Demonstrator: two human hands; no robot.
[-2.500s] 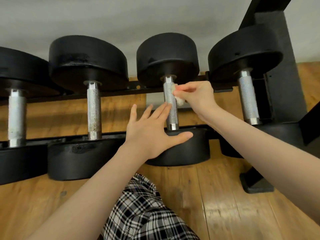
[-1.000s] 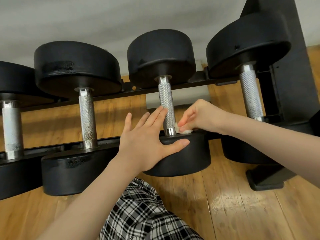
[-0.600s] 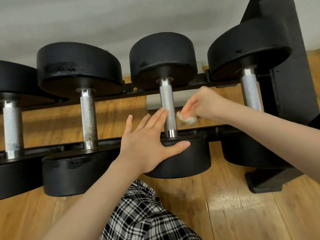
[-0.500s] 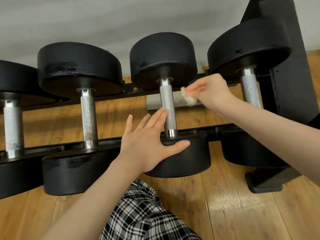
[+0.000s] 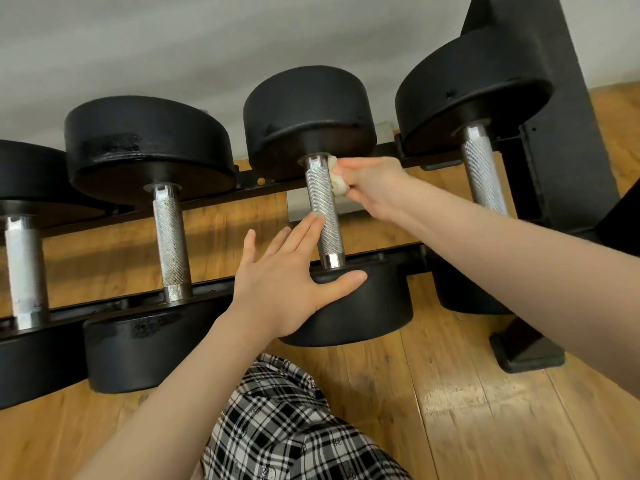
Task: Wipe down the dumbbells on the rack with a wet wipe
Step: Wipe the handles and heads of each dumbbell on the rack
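Head view puts me looking down on the rack (image 5: 408, 251), with four dumbbells laid across its two rails. The one I am working on is the third dumbbell (image 5: 323, 209) counting from the rack's left end, one place in from the right upright. My right hand (image 5: 372, 187) has its fingers curled round the bunched wet wipe (image 5: 337, 180) and presses it against the right side of the knurled handle, close up under the far weight head. My left hand (image 5: 282, 289) is flat and spread, gripping nothing: the fingertips lie along the left of the handle and the thumb rests on the rim of the near weight head, which I judge is there to stop the bar rolling. The dumbbell's long axis runs front to back across the rails, one head toward the wall, the other toward me, leaning slightly left at the far end. To do this pass well, I would wrap the wipe further round the handle instead of dabbing one side, draw it the full length from far collar to near collar, and keep firm pressure so it gets into the knurling. The neighbouring handle (image 5: 169, 244) to the left looks speckled and dull, so it probably still needs wiping.
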